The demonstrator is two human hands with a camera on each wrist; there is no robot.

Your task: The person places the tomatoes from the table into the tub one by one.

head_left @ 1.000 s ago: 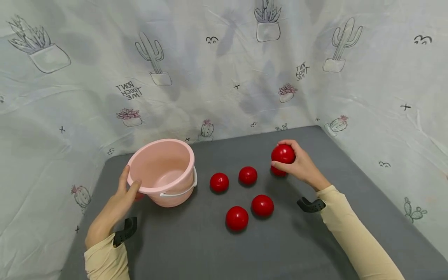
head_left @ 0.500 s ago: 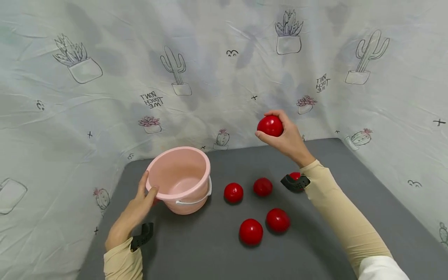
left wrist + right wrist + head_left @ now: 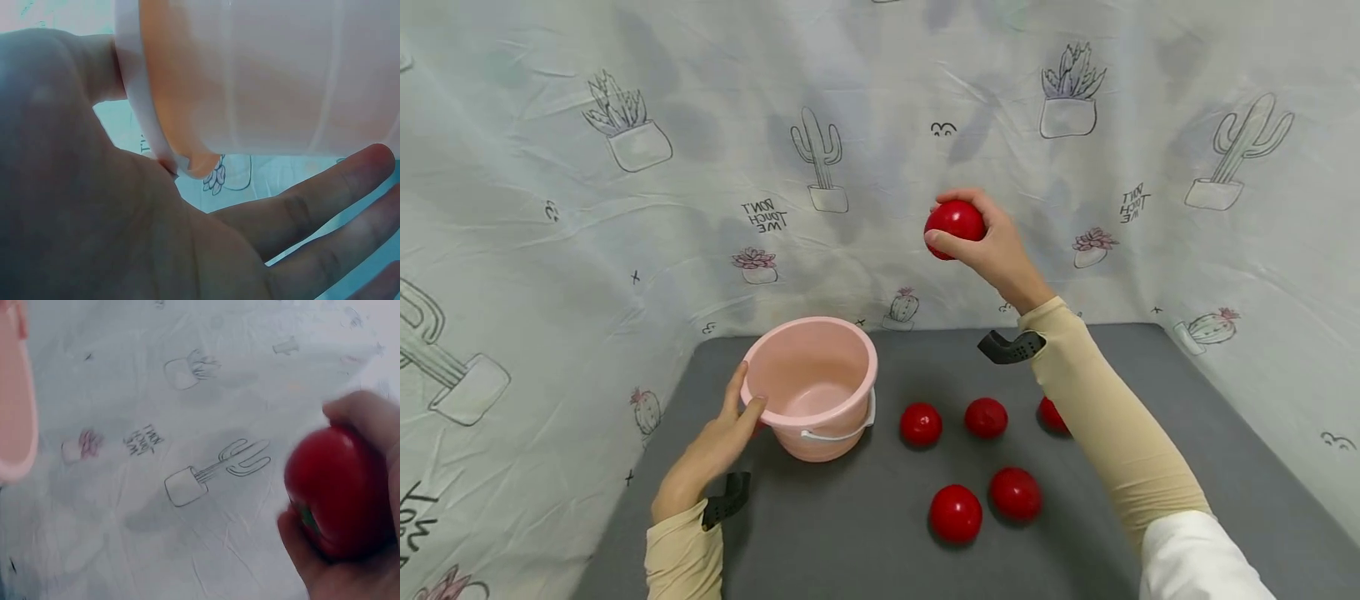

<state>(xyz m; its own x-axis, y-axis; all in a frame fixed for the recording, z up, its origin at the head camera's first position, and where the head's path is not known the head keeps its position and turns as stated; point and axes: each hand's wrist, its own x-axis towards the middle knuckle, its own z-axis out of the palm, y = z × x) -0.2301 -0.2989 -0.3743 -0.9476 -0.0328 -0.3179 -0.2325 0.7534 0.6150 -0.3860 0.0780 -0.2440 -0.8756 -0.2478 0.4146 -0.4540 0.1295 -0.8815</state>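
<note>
A pink bucket with a white handle stands at the left of the grey table, its mouth leaning toward me. My left hand holds its rim at the left, thumb at the lip; in the left wrist view other fingers stretch along the outer wall. Raised above the back of the table, my right hand grips a shiny red tomato. Its green stem mark shows on the tomato in the right wrist view.
Several red tomatoes lie on the table right of the bucket, one partly behind the right sleeve. A bit of red shows between left hand and bucket. Cloth with cactus drawings hangs behind and along the sides.
My right hand has lifted a tomato from the back right and carried it up and leftward. The left hand stays on the bucket rim, while the head view has shifted.
</note>
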